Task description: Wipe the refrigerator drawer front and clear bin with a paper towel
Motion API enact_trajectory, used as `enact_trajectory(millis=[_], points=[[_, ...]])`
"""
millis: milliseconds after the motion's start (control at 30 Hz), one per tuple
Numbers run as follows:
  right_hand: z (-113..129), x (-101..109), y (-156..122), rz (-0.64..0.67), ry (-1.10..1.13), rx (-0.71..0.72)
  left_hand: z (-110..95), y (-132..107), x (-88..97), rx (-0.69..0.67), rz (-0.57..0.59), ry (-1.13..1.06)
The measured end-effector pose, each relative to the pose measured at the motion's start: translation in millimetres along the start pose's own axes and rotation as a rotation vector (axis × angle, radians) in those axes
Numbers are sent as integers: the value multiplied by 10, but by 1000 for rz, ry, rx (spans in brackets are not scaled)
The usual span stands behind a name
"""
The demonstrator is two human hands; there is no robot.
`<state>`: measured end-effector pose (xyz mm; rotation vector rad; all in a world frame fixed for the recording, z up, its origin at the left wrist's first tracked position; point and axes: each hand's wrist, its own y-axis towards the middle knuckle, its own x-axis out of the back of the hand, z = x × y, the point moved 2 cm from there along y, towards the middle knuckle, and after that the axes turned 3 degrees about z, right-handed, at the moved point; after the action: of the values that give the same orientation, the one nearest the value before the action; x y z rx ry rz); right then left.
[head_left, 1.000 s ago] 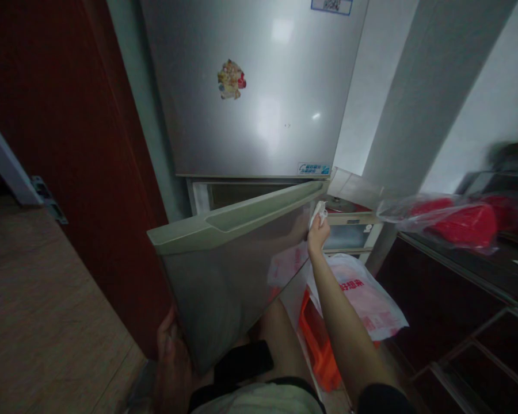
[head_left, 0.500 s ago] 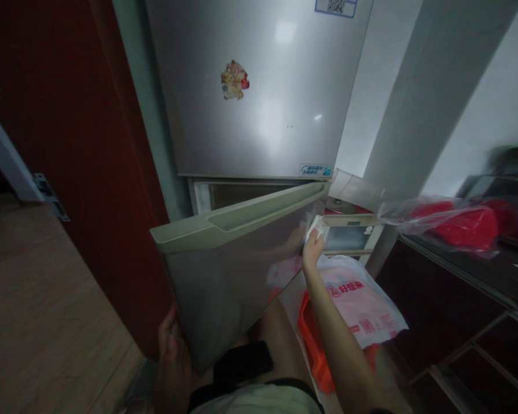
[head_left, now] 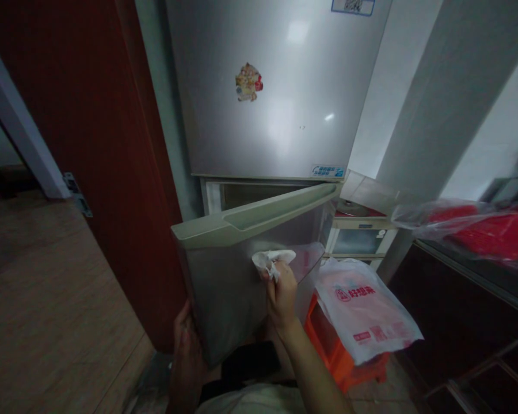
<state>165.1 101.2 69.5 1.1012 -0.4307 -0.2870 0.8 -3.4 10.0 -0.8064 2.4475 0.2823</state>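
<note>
compared with the earlier frames, the right hand (head_left: 281, 296) is no longer at the far right end of the lower fridge door (head_left: 224, 287); it sits near the middle of the front panel, pressing a white cloth (head_left: 275, 260) there. its fingers are closed around the cloth, which is soft and crumpled and fans out past them. the left hand (head_left: 186, 345) stays at the near left edge of the same door, fingers along the side; how firmly they grip, i cannot tell. the door stands ajar at a slant, a flat grey panel with a dull sheen, capped by a pale rim with a long recessed handle. above it, the upper fridge door (head_left: 276, 138) is smooth, silvery and glossy. to the right, a thin, creased white plastic bag (head_left: 371, 316) with red print shows more fully, draped over an orange stool (head_left: 343, 368). farther right, red things (head_left: 492, 233) in crinkled clear plastic are by the dark counter (head_left: 466, 263)
</note>
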Motion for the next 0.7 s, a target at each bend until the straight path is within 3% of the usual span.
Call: enact_trajectory(millis=[100, 200, 400, 567, 700], points=[[-25, -12, -50, 22, -77, 139, -38, 16, -46, 4, -10, -5], [-122, -25, -135, 35, -6, 214, -83, 30, -89, 4, -34, -15], [-212, 55, -194, -66, 49, 197, -112, -6, -115, 58, -68, 5], [-68, 437, -65, -148, 4, 121, -51, -23, -10, 52, -47, 18], [-64, 815, 64, -220, -78, -98, 43, 28, 92, 14, 23, 42]])
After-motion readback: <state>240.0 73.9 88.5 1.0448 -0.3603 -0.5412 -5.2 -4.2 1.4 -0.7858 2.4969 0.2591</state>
